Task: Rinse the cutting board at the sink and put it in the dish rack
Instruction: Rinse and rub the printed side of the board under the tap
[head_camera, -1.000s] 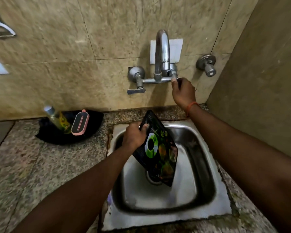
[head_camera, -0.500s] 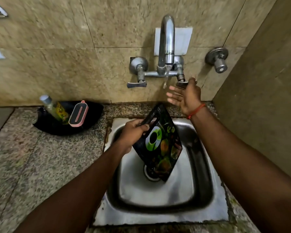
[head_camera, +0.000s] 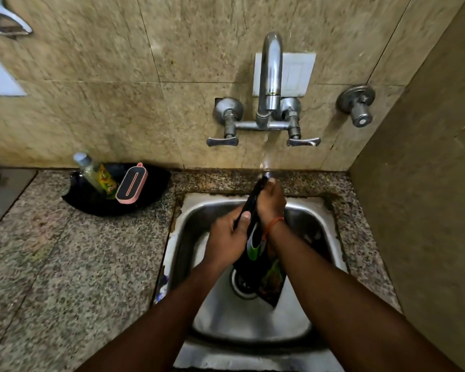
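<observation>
The cutting board (head_camera: 265,275), black with green and orange fruit prints, stands tilted on edge inside the steel sink (head_camera: 325,226), its lower corner over the drain. My left hand (head_camera: 227,237) grips its left edge near the top. My right hand (head_camera: 271,202) lies against the board's right face near the top edge, fingers around it. Water runs from the tap (head_camera: 271,76) onto the top of the board and my right hand. No dish rack is in view.
A black tray (head_camera: 91,205) on the granite counter (head_camera: 65,264) at the left holds a bottle (head_camera: 91,171) and a pink-rimmed scrubber (head_camera: 131,187). Two lever handles (head_camera: 302,141) and a separate wall valve (head_camera: 359,108) sit above the sink. A tiled side wall stands close on the right.
My right hand left the right tap lever and came down onto the top of the board. Water now flows. The board turned more edge-on and rose toward the stream.
</observation>
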